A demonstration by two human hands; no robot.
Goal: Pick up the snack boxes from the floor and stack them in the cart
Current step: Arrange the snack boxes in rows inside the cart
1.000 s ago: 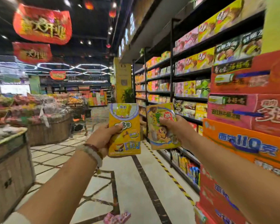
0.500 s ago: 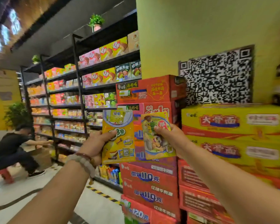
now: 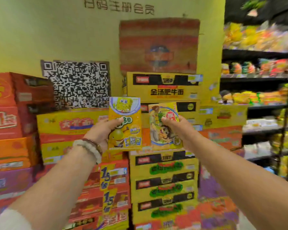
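My left hand [image 3: 102, 132] grips a yellow snack box with a cartoon sponge figure [image 3: 125, 123], held upright at chest height. Just to its right, my right hand [image 3: 179, 128] grips a second yellow snack box with a cartoon monkey [image 3: 164, 128], also upright. The two boxes are side by side, a small gap between them. No cart and no floor are in view.
Stacked cartons [image 3: 163, 178] of noodles in yellow, red, orange and purple rise right in front of me against a yellow-green pillar with a QR code [image 3: 76, 83]. Dark shelves [image 3: 259, 103] of snack bags stand at the right.
My view has swung to the right, from the aisle to the pillar and stacked cartons. Both hands keep the same grip on the two boxes, still held out in front.
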